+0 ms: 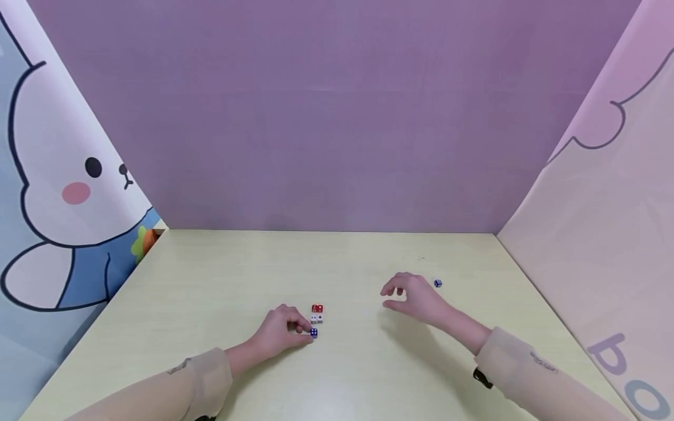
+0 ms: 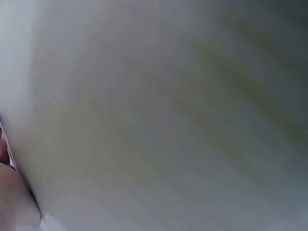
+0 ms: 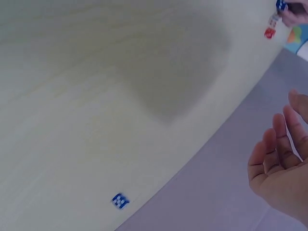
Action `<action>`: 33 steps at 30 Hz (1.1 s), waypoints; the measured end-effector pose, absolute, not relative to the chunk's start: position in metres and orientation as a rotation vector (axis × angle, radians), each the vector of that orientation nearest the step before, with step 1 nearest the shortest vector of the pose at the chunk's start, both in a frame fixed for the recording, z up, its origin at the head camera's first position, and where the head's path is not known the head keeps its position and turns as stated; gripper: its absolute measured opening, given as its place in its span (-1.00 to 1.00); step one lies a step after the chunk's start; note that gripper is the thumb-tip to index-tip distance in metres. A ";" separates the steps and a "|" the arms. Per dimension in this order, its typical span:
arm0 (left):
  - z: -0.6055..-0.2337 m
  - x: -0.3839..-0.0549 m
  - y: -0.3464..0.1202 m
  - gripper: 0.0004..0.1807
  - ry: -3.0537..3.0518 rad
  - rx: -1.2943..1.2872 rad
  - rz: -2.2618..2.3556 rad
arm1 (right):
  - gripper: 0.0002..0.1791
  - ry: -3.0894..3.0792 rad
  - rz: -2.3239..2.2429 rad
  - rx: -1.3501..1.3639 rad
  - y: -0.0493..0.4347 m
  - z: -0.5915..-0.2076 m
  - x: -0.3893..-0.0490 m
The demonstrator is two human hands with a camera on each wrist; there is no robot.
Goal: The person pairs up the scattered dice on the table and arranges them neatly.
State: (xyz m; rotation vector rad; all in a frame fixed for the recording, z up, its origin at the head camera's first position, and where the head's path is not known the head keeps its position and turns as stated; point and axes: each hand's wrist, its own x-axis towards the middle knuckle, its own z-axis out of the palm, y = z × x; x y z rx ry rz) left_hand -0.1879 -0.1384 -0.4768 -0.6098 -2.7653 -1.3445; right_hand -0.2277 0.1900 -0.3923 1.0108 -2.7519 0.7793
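Observation:
My left hand (image 1: 276, 334) pinches a blue die (image 1: 313, 332) with white dots between thumb and index finger, close in front of a pair of white dice (image 1: 316, 318). Directly behind the white pair sit two red dice (image 1: 317, 308), side by side. Above the table to the right hovers my right hand (image 1: 416, 297), its fingers loosely bent with nothing between them. Just beyond that hand, a second blue die (image 1: 438, 283) lies on the tabletop; the right wrist view shows this blue die (image 3: 120, 200) too. Only part of the left hand (image 2: 17, 197) appears in the left wrist view.
The pale wooden table (image 1: 237, 263) meets a purple backdrop (image 1: 337, 117) at its far edge. A panel with a cartoon rabbit (image 1: 58, 152) stands along the left side, and a pale pink panel (image 1: 605, 234) along the right. A small dark mark (image 1: 420, 258) shows near the back.

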 end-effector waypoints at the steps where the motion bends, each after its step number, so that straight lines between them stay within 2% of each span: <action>1: -0.477 -0.188 -0.138 -0.81 -2.765 -0.611 -1.342 | -0.79 -2.745 0.781 1.000 0.195 -0.392 -0.230; 8: -0.479 -0.190 -0.138 -0.80 -2.764 -0.606 -1.349 | -0.77 -2.733 0.836 0.914 0.233 -0.390 -0.245; 19: -0.478 -0.189 -0.138 -0.81 -2.774 -0.595 -1.346 | -0.77 -2.801 0.854 0.596 0.287 -0.411 -0.268; 33: -0.477 -0.189 -0.138 -0.81 -2.780 -0.598 -1.353 | -0.74 -2.917 0.915 0.373 0.315 -0.435 -0.288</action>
